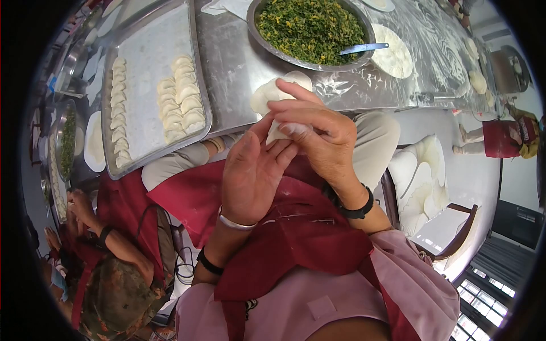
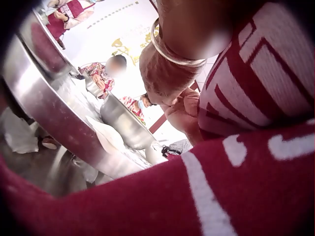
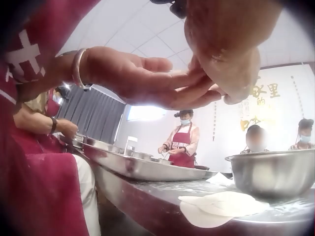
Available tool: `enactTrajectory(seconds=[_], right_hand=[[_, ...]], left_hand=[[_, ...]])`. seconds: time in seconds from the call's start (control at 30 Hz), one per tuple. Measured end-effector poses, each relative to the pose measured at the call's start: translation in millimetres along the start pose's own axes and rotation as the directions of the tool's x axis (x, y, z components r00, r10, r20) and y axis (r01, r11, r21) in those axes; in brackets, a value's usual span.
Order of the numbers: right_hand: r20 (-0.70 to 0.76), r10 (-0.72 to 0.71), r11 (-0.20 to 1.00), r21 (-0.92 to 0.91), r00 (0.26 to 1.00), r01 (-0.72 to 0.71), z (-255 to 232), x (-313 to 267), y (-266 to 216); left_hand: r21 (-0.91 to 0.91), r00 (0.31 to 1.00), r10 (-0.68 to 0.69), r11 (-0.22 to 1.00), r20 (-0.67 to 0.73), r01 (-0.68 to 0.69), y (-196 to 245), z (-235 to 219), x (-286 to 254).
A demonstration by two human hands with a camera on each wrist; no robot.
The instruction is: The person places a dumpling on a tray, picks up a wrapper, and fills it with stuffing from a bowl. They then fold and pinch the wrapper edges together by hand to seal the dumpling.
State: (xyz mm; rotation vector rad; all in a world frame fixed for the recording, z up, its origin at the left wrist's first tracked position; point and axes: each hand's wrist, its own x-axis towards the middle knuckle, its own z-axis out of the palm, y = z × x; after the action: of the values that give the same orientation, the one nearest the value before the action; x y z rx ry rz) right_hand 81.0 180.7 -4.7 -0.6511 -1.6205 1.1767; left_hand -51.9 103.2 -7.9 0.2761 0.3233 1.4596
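Item: dumpling (image 1: 277,96), white dough, being held above the near edge of the steel table (image 1: 239,68). Right hand (image 1: 318,133) is curling over it, fingers pinching its folded edge. Left hand (image 1: 250,170) is lying under it, fingers straight and close together, supporting the dough. Beyond the dumpling: bowl of chopped green filling (image 1: 310,28) with a spoon (image 1: 364,48) resting in it. Left of the bowl: tray (image 1: 148,51) carrying rows of finished dumplings (image 1: 181,96). Right of the bowl: round wrappers (image 1: 395,57) lying flat.
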Motion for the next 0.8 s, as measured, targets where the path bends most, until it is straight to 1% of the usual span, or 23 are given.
enactTrajectory(seconds=[0.03, 0.1, 0.13, 0.2, 0.23, 0.4, 0.5, 0.6, 0.7, 0.8], right_hand=[[-0.04, 0.029, 1.0, 0.013, 0.999, -0.029, 4, -1, -2], [-0.121, 0.091, 0.995, 0.041, 0.988, -0.087, 12, -3, -4], [-0.112, 0.1, 0.994, 0.053, 0.989, -0.095, 13, -4, -3], [-0.093, 0.119, 0.991, 0.076, 0.988, -0.112, 14, -7, 2], [-0.084, 0.101, 0.994, 0.05, 0.991, -0.097, 12, -7, 3], [-0.002, 0.007, 0.999, -0.054, 1.0, -0.007, 3, -6, 11], [-0.046, 0.134, 0.985, 0.118, 0.99, -0.127, 8, -5, 6], [0.004, 0.16, 0.981, 0.108, 0.987, -0.159, 7, -2, -1], [0.157, 0.073, 0.997, 0.001, 0.985, -0.074, -3, -2, 7], [0.182, 0.011, 0.998, -0.061, 0.983, 0.0, -7, -2, 9]], left_hand=[[0.016, 1.0, 0.004, 1.0, 0.012, -0.004, -1, -1, 0], [0.031, 0.999, 0.032, 0.999, -0.016, -0.032, -3, -3, 1], [0.039, 0.998, 0.045, 0.998, -0.031, -0.044, -4, -3, 1], [0.132, 0.998, 0.063, 0.989, -0.016, -0.061, -4, -3, 0], [0.177, 0.997, 0.073, 0.982, -0.008, -0.071, -4, -3, 0], [0.22, 0.997, 0.073, 0.974, -0.037, -0.064, -5, 1, 0], [0.245, 0.997, 0.068, 0.968, -0.035, -0.058, -3, 2, 0], [0.274, 0.998, 0.039, 0.961, -0.042, -0.026, -2, 1, -1], [0.306, 0.999, 0.008, 0.952, -0.052, 0.009, 0, 3, 0], [0.331, 0.997, -0.015, 0.943, -0.08, 0.041, 2, 3, 0]])
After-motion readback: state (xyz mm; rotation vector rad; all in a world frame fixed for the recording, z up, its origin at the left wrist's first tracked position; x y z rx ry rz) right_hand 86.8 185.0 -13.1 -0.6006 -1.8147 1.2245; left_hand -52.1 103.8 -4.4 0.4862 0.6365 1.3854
